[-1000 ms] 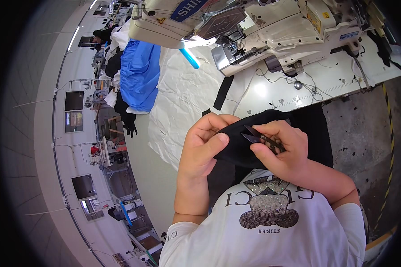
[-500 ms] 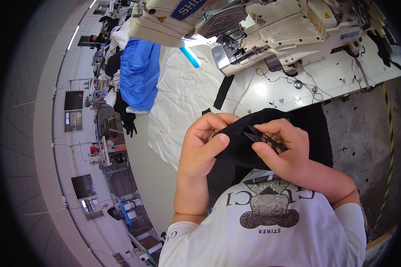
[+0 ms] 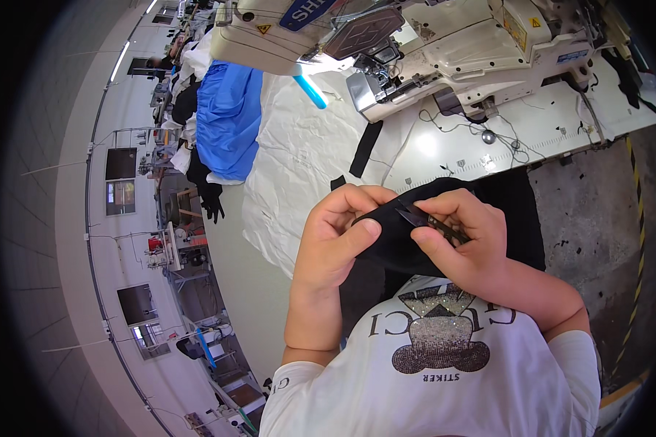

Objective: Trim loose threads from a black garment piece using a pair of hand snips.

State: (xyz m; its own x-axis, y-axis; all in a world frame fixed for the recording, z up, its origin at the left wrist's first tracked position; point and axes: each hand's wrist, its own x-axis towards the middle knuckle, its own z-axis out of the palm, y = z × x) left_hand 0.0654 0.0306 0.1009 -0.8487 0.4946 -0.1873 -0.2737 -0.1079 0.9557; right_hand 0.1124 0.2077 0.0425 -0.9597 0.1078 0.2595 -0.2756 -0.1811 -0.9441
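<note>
— What do the two hands hold?

— Both hands are on one piece of black fabric (image 3: 393, 244), raised in front of the chest. The left hand (image 3: 335, 237) is clenched on the fabric's left part: the thumb lies flat over the top of the cloth and the other fingers curl under and behind it. The right hand (image 3: 463, 237) grasps a small pair of thread snips (image 3: 430, 221), dark, with pointed blades.

— Where are the snips, measured from the grip?

— The handle part is pinched between the right thumb and the fingers. The blades stick out to the left of this grip, toward the left thumb, and the tips rest on the upper edge of the fabric, just beside the left fingers. I cannot tell if the blades are closed.

— And the fabric itself?

— It sits between the two grips and hangs down below them, against the person's white shirt (image 3: 430, 371). More black cloth falls under the hands to the lap.

— What is beyond the hands?

— Above the grips is the white work table (image 3: 532, 131), with a white sewing machine (image 3: 430, 44) on it, well apart from the hands. To the upper left of the left hand lies a white sheet (image 3: 291, 160), and farther left a blue cloth (image 3: 229, 120).
</note>
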